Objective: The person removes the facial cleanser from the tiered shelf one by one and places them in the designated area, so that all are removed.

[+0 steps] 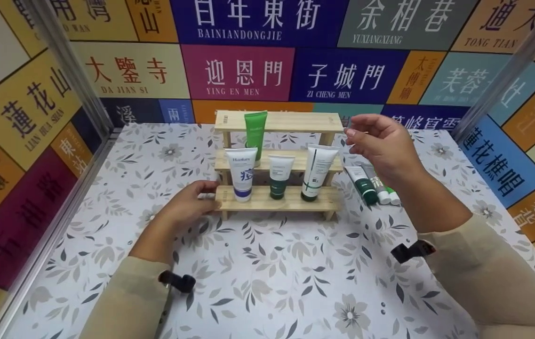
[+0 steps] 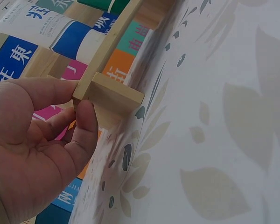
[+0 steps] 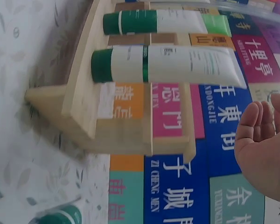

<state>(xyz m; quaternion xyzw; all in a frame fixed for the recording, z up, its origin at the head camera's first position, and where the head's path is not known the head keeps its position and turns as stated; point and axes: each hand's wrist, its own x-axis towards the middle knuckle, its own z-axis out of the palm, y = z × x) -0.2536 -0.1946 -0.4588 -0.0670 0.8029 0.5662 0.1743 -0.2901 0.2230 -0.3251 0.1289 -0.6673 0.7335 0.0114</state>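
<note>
My left hand (image 1: 192,205) pinches the left end of the lowest shelf of the wooden rack (image 1: 286,205), thumb on one side and pointer finger on the other. The rack stands on the flowery table (image 1: 267,282) in front of me. My right hand (image 1: 382,146) is up in the air just beside the right end of the top shelf, fingers softly bent, with nothing in it. Three tubes stand on the lowest shelf: a blue-capped tube (image 1: 242,172), a short tube (image 1: 280,176) and a tall tube (image 1: 317,172). A green tube (image 1: 255,129) stands one shelf up, tipped a little. I think a small, gentle pinch is best here, because a hard tug could knock the tubes over. I should hold the rack still and low, and lift my right fingers well around its corner. More tubes (image 1: 361,184) lie to the right, so I should mind my sleeve there.
</note>
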